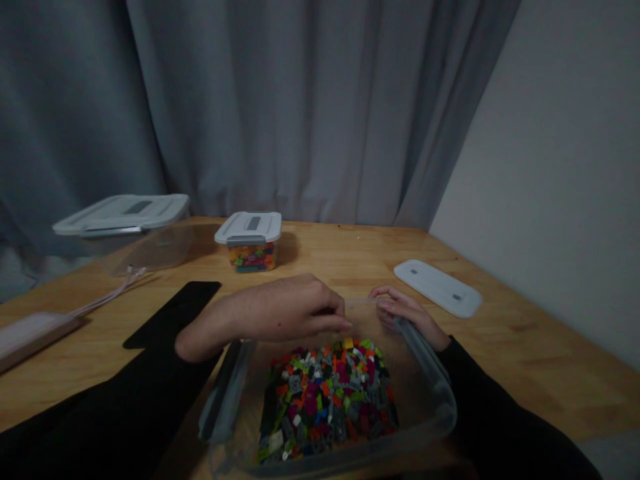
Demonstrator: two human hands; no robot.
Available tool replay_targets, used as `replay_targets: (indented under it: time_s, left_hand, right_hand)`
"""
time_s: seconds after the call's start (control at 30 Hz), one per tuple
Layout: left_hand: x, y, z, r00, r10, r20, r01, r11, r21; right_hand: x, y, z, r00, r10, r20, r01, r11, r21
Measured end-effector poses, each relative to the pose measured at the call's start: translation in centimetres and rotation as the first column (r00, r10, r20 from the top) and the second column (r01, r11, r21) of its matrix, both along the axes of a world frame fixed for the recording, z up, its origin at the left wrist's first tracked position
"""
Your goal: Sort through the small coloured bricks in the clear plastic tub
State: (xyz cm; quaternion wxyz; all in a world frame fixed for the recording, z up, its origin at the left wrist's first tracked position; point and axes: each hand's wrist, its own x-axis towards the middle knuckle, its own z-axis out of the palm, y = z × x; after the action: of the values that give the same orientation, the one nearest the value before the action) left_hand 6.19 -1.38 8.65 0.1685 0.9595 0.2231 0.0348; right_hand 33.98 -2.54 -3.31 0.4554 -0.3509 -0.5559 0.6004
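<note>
A clear plastic box with grey side latches stands open in front of me, many small coloured bricks spread over its bottom. My left hand is over the box's far left part, above the bricks, its fingers bent and pressed together; what they hold, if anything, is hidden. At the far right corner, my right hand grips the box's rim, with its fingers curled over the wall.
A small lidded box of bricks stands at the back, with a larger lidded box left of it. A white lid lies at right. A black flat object and a pale device with a cable are at left.
</note>
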Motion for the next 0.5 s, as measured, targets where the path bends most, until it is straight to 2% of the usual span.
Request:
replay_targets:
  time_s: [0.17, 0.33, 0.5]
  left_hand:
    - [0.0, -0.1, 0.2, 0.998, 0.005, 0.055, -0.001, 0.998, -0.07]
    - [0.3, -0.9, 0.6, 0.996, 0.058, 0.073, -0.058, 0.998, 0.005]
    - [0.4, -1.3, 1.0, 0.991, 0.021, 0.129, -0.021, 1.0, -0.003]
  right_hand:
    - [-0.2, -0.2, 0.3, 1.0, -0.012, 0.011, 0.012, 1.0, -0.004]
    - [0.0, 0.0, -0.1, 1.0, 0.0, 0.006, 0.0, 1.0, 0.005]
    - [0.1, 0.2, -0.3, 1.0, 0.001, 0.015, -0.001, 1.0, 0.01]
